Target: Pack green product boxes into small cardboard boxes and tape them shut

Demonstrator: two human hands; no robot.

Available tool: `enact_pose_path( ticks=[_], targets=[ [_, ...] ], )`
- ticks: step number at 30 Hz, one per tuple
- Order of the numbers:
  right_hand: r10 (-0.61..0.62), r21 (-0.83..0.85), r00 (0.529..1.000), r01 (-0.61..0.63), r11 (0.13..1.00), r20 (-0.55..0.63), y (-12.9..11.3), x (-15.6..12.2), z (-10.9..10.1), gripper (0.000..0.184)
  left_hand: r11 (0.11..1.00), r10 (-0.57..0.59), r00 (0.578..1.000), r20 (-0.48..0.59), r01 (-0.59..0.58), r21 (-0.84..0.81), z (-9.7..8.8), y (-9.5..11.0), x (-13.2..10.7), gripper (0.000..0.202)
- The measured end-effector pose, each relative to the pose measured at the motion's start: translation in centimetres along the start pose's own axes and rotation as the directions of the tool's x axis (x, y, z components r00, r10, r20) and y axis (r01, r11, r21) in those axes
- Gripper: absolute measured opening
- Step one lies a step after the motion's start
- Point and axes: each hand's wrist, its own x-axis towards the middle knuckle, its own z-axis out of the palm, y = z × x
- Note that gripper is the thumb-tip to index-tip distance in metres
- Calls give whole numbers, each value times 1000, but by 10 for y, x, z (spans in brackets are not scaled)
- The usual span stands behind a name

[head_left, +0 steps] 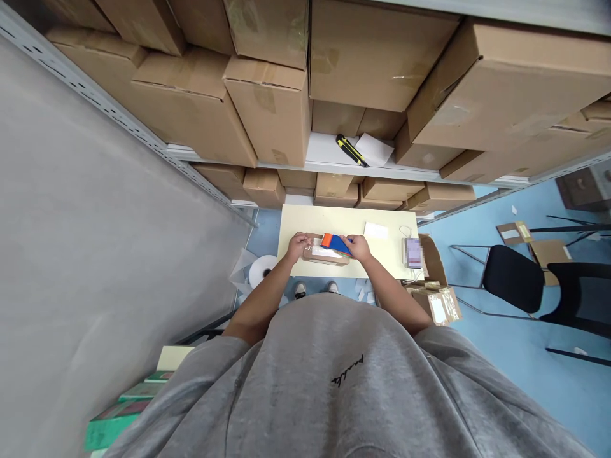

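A small cardboard box [327, 259] with a white label [321, 249] on top lies on the cream table [300, 219]. My right hand [359, 248] is closed around a blue and orange tape dispenser [340, 244], which is held over the box's right half with its orange end pointing left. At the box's left end is my left hand [298, 245], its fingers drawn together in a pinch. Whatever sits between those fingertips is too small to make out.
Shelves of cardboard boxes [265, 114] rise beyond the table, with a yellow and black box cutter [352, 151] on one shelf. White paper [376, 229] and a purple pixelated item [412, 253] lie on the table. A black chair [513, 280] stands to the right.
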Motion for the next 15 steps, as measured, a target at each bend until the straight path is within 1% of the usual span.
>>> enact_pose_path(
  ticks=[4,11,15],
  targets=[
    [-15,-105,999,17,994,28,6,-1,-11,74,990,-24,1000,-17,22,-140,-14,-2,-3,29],
    [26,-240,997,-7,971,77,5,1,-18,70,973,-106,994,-41,95,-209,-29,-4,-7,42],
    [51,-301,995,-22,953,89,5,3,-19,67,961,-169,985,-38,156,-230,-37,-12,-11,46]
  ],
)
